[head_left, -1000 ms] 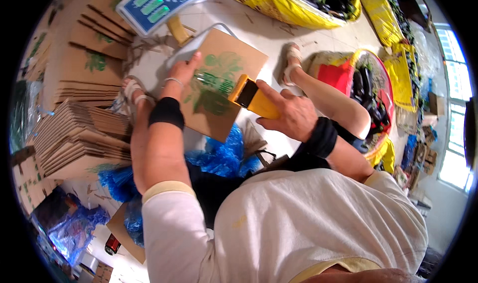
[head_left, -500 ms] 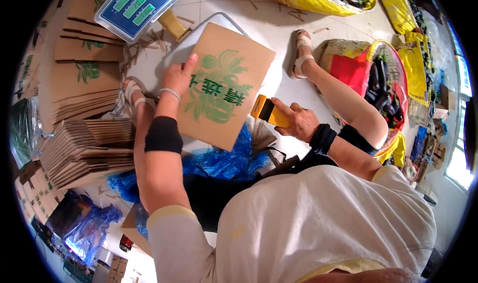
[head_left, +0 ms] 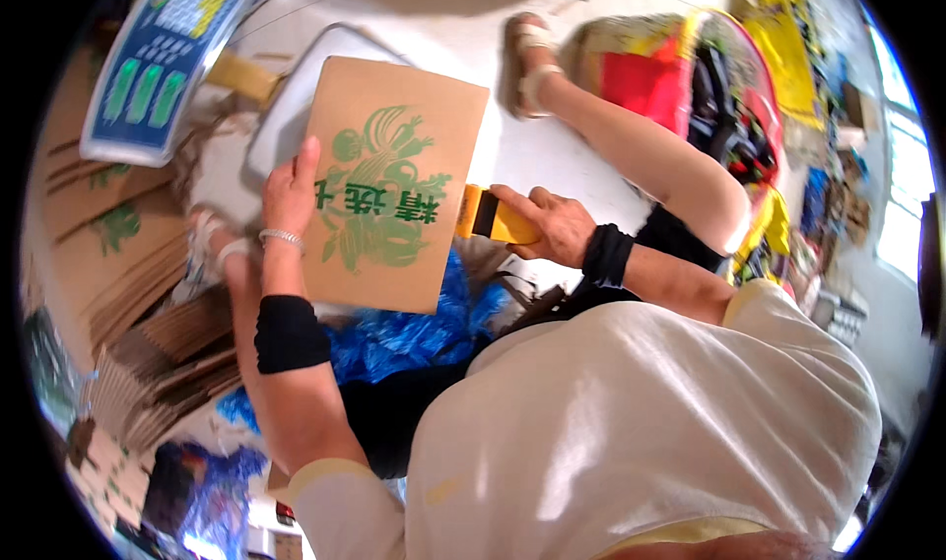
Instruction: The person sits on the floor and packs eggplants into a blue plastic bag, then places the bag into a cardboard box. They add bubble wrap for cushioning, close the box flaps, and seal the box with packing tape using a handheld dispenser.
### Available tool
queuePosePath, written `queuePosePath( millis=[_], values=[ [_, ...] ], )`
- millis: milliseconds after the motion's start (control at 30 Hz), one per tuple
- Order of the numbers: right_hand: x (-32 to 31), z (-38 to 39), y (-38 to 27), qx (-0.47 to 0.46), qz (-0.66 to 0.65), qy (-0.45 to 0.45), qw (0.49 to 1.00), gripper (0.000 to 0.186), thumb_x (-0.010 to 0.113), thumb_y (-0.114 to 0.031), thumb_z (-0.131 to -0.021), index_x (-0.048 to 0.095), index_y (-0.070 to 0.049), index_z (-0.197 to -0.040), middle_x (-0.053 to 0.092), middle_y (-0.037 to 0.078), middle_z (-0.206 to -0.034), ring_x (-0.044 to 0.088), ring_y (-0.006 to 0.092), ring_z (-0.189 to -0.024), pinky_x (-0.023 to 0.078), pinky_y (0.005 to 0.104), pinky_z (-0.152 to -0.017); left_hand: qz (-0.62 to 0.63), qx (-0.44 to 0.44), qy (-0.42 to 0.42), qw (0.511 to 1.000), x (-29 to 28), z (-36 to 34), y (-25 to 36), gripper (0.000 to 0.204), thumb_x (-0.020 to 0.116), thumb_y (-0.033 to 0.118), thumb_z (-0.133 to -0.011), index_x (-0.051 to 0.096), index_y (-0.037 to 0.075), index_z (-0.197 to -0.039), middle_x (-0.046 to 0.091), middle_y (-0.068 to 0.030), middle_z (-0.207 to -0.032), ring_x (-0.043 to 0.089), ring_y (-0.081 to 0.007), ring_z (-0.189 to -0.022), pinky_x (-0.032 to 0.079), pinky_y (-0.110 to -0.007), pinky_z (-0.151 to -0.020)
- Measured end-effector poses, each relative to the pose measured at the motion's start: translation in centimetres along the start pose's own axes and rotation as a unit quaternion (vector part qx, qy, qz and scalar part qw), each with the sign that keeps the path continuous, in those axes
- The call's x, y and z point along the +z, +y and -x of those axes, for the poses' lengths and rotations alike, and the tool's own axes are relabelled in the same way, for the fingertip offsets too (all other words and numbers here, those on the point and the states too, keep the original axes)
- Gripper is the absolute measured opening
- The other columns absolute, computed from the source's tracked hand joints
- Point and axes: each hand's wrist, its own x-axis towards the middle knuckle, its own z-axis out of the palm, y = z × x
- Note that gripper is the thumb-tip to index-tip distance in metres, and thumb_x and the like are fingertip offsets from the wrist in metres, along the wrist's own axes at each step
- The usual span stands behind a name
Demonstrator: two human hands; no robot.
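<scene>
Your L hand [head_left: 289, 194] grips box [head_left: 379, 181], L edge; R hand [head_left: 562, 227] clasps yellow tool [head_left: 512, 222] at R edge. Done: box top appears closed, over pan [head_left: 276, 127]. Rem. work: can't tell.

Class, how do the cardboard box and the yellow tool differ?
The cardboard box is brown with green print; the yellow tool has a black section. The box is much larger than the tool. The left hand touches the box; the right hand grips the tool. Both are being handled.
</scene>
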Motion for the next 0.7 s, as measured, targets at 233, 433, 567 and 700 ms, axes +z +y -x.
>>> queuePosePath(
  millis=[233, 433, 567, 700],
  values=[
    [-1.6, 5.4, 1.3, 0.062, 0.032, 0.001, 0.998, 0.080, 0.070, -0.030, -0.068, 0.031, -0.019, -0.137, 0.054, 0.016, -0.079, 0.059, 0.0310, -0.067, 0.051, 0.0366, -0.062, -0.088, 0.008, -0.035, 0.996, 5.0, 0.6, 5.9, 0.069, 0.038, 0.066, -0.082, 0.066, 0.003, -0.088, 0.062, -0.0234, -0.081, 0.058, -0.0405, -0.083, 0.044, -0.042, -0.074],
    [-4.5, 0.9, -4.0, -0.015, -0.021, 0.044, 0.999, 0.085, 0.072, -0.036, -0.068, 0.028, -0.017, -0.138, 0.052, 0.016, -0.078, 0.059, 0.0307, -0.065, 0.050, 0.0371, -0.057, -0.135, -0.031, 0.003, 0.990, -0.6, -4.8, 1.1, 0.077, 0.037, 0.065, -0.083, 0.062, -0.007, -0.089, 0.061, -0.0267, -0.088, 0.059, -0.0328, -0.087, 0.042, -0.038, -0.079],
    [-6.0, -4.4, -9.2, -0.064, -0.008, 0.121, 0.991, 0.074, 0.069, -0.037, -0.068, 0.038, -0.012, -0.130, 0.058, 0.019, -0.073, 0.061, 0.0334, -0.061, 0.050, 0.0395, -0.053, -0.178, -0.003, 0.097, 0.979, -5.6, -5.5, -1.5, 0.055, 0.046, 0.048, -0.088, 0.063, -0.002, -0.099, 0.064, -0.0189, -0.098, 0.059, -0.0255, -0.088, 0.042, -0.032, -0.082],
    [-7.3, -9.6, -12.0, -0.061, -0.003, 0.127, 0.990, 0.056, 0.066, -0.040, -0.070, 0.047, -0.013, -0.116, 0.062, 0.020, -0.069, 0.063, 0.0349, -0.064, 0.050, 0.0426, -0.055, -0.012, 0.067, 0.270, 0.960, -7.6, 4.0, 6.4, 0.034, 0.056, 0.026, -0.087, 0.061, -0.001, -0.108, 0.065, -0.0140, -0.100, 0.059, -0.0240, -0.090, 0.043, -0.031, -0.083]
  ],
)
